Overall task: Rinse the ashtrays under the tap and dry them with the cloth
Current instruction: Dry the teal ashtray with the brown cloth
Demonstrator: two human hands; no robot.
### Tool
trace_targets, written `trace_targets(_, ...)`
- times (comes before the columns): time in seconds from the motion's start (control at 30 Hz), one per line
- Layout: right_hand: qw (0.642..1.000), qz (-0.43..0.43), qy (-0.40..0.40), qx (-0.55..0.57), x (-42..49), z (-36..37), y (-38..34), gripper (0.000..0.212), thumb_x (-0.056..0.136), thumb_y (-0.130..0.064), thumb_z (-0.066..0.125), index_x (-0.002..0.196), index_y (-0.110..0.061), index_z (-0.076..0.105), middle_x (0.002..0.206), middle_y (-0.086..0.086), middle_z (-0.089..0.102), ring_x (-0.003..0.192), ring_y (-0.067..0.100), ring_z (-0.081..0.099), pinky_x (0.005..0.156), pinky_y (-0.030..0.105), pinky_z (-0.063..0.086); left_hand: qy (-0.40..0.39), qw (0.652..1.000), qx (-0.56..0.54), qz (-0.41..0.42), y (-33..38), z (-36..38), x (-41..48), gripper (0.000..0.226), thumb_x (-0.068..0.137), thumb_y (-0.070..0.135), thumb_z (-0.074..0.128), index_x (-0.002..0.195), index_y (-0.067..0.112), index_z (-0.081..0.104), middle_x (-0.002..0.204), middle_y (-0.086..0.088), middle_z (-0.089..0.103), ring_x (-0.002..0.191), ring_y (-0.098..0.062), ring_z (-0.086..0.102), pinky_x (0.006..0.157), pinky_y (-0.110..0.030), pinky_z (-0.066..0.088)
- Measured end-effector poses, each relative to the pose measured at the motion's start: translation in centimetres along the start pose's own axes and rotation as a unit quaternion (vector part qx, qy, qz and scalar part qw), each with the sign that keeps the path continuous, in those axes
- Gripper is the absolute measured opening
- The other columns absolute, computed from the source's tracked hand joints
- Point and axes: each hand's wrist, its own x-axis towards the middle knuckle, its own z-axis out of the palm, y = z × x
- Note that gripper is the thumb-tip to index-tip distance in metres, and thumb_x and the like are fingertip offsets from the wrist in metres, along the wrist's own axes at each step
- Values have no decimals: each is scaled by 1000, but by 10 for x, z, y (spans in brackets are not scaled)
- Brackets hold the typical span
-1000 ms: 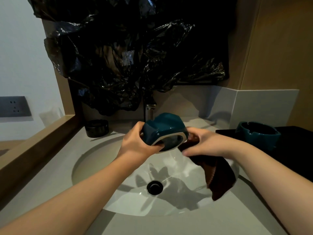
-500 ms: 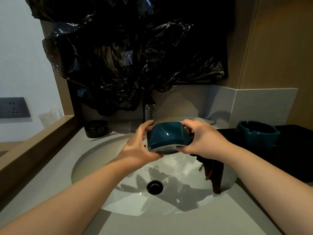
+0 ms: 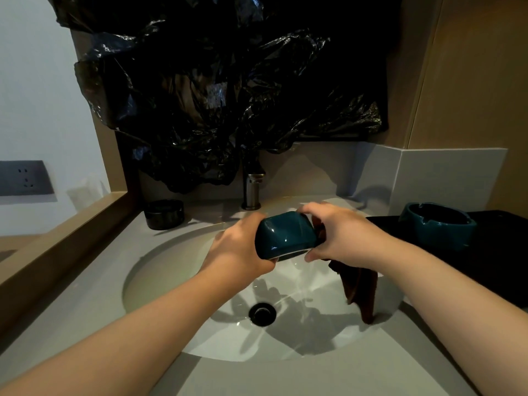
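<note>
Teal ashtray (image 3: 285,237) held by 2 hands above the sink (image 3: 171,267), in front of the tap (image 3: 253,190).

The ashtray is turned over, its faceted underside up and its pale rim facing down toward the basin. The left hand (image 3: 237,250) has its grip closed round the ashtray's left end. The right hand (image 3: 340,232) has its grip curled over the right end, fingers on top and thumb below. A brown cloth (image 3: 360,290) is bunched between that palm and the ashtray, and its tail hangs down into the sink. The drain (image 3: 262,314) lies below the hands. To the right, 1 more teal ashtray, the second ashtray (image 3: 437,227), stands upright on a black mat (image 3: 500,252). A dark round dish (image 3: 163,214) sits on the table (image 3: 71,310) left of the tap. Crumpled black plastic (image 3: 223,95) covers the wall above.
</note>
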Motion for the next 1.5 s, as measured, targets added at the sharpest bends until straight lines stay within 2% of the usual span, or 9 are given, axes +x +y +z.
trace_targets(0.1,986,93,-56,130,-3,-17,13,68,77,-25,77,133,-35,39,111,-6,55,93,11,58,76,21,51,2,1000,20,-11,-4,-1,1,62,73,28,76,125,37,42,108,12,53,104,-17,53,82,-28,45)
trace_targets(0.17,981,99,30,163,-2,-19,13,48,82,-21,73,122,-29,49,105,-4,56,92,12,58,68,16,46,-2,999,32,-13,-5,-3,2,64,74,29,77,127,35,41,110,11,55,104,-16,53,80,-26,42)
trace_targets(0.23,973,60,120,190,-3,-13,0,30,84,-18,70,109,-28,57,97,-7,58,94,13,59,74,19,46,-3,999,40,-16,-5,-3,3,64,74,29,77,127,34,41,111,9,57,102,-17,53,79,-26,42)
trace_targets(0.43,971,-157,179,28,-10,20,-35,21,88,-18,63,109,-16,66,110,-6,57,100,10,53,89,22,43,-14,997,72,-22,1,0,2,51,72,35,72,114,38,43,95,12,54,92,-16,54,72,-27,43)
trace_targets(0.67,963,-7,239,122,2,26,-17,20,90,-24,62,109,-21,61,100,-11,52,90,8,49,76,12,38,-4,999,37,-33,3,-3,0,63,74,33,76,127,35,42,102,12,52,95,-12,47,80,-26,44)
trace_targets(0.93,949,-193,246,47,-4,39,-32,18,87,-14,64,105,-13,63,106,-2,52,87,12,53,76,18,47,31,992,-68,-106,-2,-2,6,58,68,40,78,119,32,51,94,11,57,93,-14,56,74,-25,42)
trace_targets(1.07,948,-78,278,132,3,36,-18,15,90,-12,59,104,-14,63,101,-6,49,86,5,48,76,6,38,32,986,-117,-110,-4,-3,5,56,68,34,82,116,30,53,94,14,55,93,-11,54,76,-24,40)
trace_targets(1.23,942,85,241,217,11,32,5,12,91,-15,58,101,-18,65,102,-1,60,99,18,56,83,22,40,14,990,-126,-65,0,-1,3,51,66,29,83,107,33,52,100,14,61,98,-11,58,85,-30,51)
trace_targets(1.5,942,-117,285,134,-4,26,-22,12,89,-12,60,99,-16,66,100,-9,54,90,2,51,81,10,44,-1,997,-75,-24,1,1,-1,56,63,25,84,104,37,47,98,10,59,96,-14,57,82,-34,54)
